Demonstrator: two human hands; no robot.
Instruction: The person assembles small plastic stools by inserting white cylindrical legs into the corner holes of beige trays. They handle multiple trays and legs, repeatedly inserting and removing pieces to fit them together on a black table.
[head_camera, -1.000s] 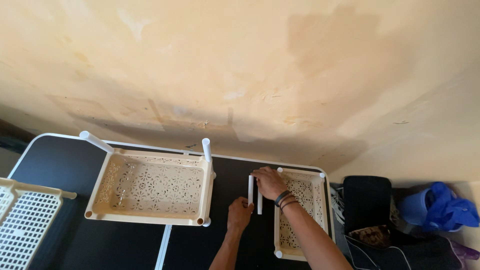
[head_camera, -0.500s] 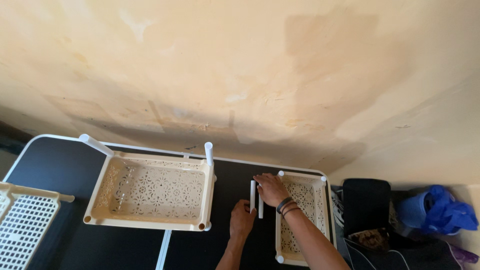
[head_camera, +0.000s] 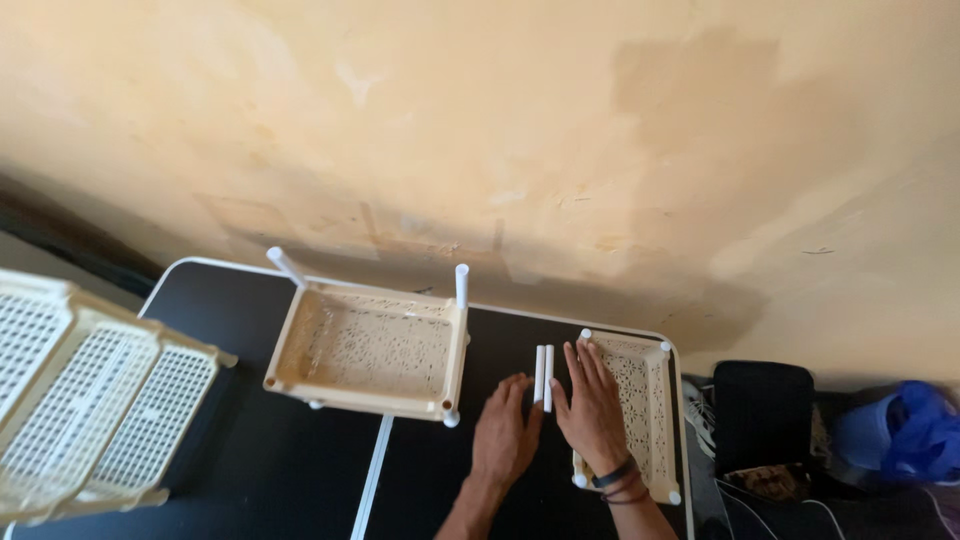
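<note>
My left hand (head_camera: 506, 434) lies flat on the black table (head_camera: 230, 300), fingers apart, just left of two short white tubes (head_camera: 544, 375) that lie side by side. My right hand (head_camera: 591, 406) rests flat to the right of the tubes, partly over the edge of a small cream perforated tray (head_camera: 646, 400). Neither hand grips anything. A larger cream tray (head_camera: 370, 350) with two white posts standing up from its far corners sits left of my hands.
A stack of cream lattice baskets (head_camera: 90, 400) stands at the left edge. A white rod (head_camera: 370, 480) lies on the table below the large tray. Right of the table are a black bag (head_camera: 765, 420) and a blue bag (head_camera: 900, 435). A tan wall rises behind.
My right hand has set the white tubes down and now lies flat beside them. My left hand has slid up next to them.
</note>
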